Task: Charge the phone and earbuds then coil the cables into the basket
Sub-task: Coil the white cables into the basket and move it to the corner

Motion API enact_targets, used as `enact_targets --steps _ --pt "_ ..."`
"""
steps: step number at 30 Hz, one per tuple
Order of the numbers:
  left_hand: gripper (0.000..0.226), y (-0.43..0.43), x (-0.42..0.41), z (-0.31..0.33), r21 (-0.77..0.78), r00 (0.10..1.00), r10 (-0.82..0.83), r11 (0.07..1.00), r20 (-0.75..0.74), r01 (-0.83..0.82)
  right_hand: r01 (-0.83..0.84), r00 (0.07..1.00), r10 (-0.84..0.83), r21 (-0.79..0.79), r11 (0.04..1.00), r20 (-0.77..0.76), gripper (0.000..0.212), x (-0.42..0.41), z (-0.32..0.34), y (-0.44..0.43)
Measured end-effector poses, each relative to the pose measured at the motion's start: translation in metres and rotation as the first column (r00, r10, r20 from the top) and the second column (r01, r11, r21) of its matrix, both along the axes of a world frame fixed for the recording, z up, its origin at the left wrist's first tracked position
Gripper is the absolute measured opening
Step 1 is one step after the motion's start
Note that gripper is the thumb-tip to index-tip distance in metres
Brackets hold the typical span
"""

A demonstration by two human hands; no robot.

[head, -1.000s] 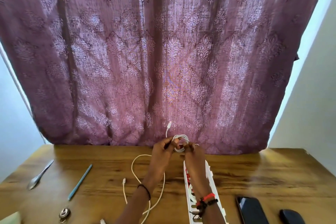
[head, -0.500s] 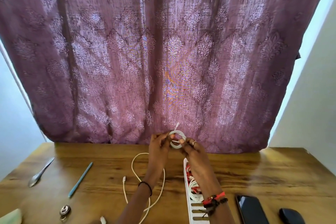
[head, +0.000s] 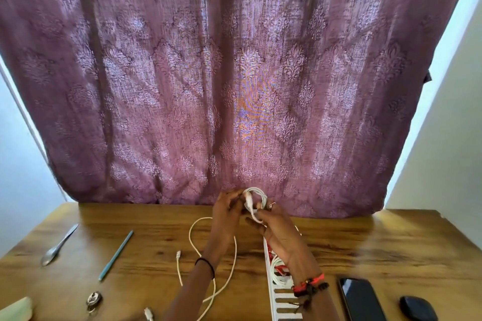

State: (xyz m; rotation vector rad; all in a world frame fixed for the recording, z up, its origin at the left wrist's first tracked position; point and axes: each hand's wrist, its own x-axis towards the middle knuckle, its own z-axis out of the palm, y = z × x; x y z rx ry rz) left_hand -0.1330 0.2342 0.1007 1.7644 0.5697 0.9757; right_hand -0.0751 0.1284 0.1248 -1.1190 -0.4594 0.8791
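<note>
Above the far middle of the wooden table (head: pixel 378 247), both hands hold a small coil of white cable (head: pixel 257 199). My left hand (head: pixel 225 212) pinches its left side; my right hand (head: pixel 277 227) grips its lower right, with the plug end bent across the loop. A white slotted basket (head: pixel 280 300) lies below my right forearm, with a white cable and something red inside. A second white cable (head: pixel 208 255) sprawls loose on the table under my left arm. A black phone (head: pixel 361 300) and a black earbuds case (head: pixel 417 307) lie at the bottom right.
A spoon (head: pixel 58 246) and a teal pen (head: pixel 116 255) lie on the left of the table. A small metal ring object (head: pixel 94 300) and a pale green thing (head: pixel 17 310) sit at the bottom left. A purple curtain (head: pixel 234 86) hangs behind the table.
The cable's free plug end, which stuck up above the coil, is now folded down across the loop. Both hands have stayed at the same spot over the table.
</note>
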Motion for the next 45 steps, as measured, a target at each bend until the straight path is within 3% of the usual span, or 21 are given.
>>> enact_targets --steps 7,11,14,16,18,23,28,32,34,40,45 --pt "0.014 0.014 -0.007 0.004 -0.184 0.999 -0.045 0.982 0.009 0.046 0.047 0.995 -0.044 -0.036 0.998 0.093 0.020 0.007 0.003 -0.013" --pt "0.012 0.005 -0.008 0.014 -0.403 0.985 -0.071 0.906 0.156 0.129 -0.001 0.993 0.004 -0.029 1.000 0.122 0.020 0.012 0.009 -0.021" --pt "0.011 0.003 -0.010 0.014 -0.471 0.972 -0.069 0.865 0.224 0.170 -0.023 0.964 0.060 -0.145 0.989 0.258 0.011 0.015 0.012 -0.030" --pt "0.012 -0.001 -0.010 0.015 -0.513 0.967 -0.073 0.836 0.245 0.193 0.094 0.896 0.037 -0.271 0.958 0.442 0.005 0.019 0.011 -0.032" --pt "0.011 -0.009 -0.008 0.015 -0.547 0.961 -0.077 0.809 0.264 0.215 0.295 0.785 -0.022 -0.342 0.892 0.619 0.013 0.026 0.005 -0.028" --pt "0.017 -0.029 -0.002 0.014 -0.563 0.965 -0.060 0.803 0.253 0.198 0.587 0.593 -0.096 -0.348 0.731 0.800 0.019 0.029 -0.004 -0.017" --pt "0.018 -0.043 0.000 0.016 -0.650 0.926 -0.044 0.700 0.375 0.296 0.681 0.540 -0.326 -0.175 0.711 0.776 0.017 0.018 -0.015 -0.007" --pt "0.017 -0.050 -0.002 0.012 -0.733 0.896 -0.031 0.563 0.442 0.381 0.612 0.656 -0.432 -0.100 0.785 0.618 0.012 0.010 -0.006 -0.009" --pt "0.018 -0.052 -0.002 0.010 -0.744 0.885 -0.016 0.534 0.466 0.402 0.632 0.666 -0.482 -0.087 0.770 0.570 0.018 0.010 -0.005 -0.009" --pt "0.016 -0.053 -0.003 0.011 -0.754 0.928 -0.006 0.580 0.373 0.307 0.607 0.708 -0.514 -0.046 0.793 0.485 0.016 0.006 -0.008 -0.005" --pt "0.013 -0.051 -0.004 0.000 -0.771 0.962 -0.008 0.596 0.272 0.223 0.559 0.702 -0.418 -0.083 0.825 0.576 0.026 0.002 -0.009 0.003"
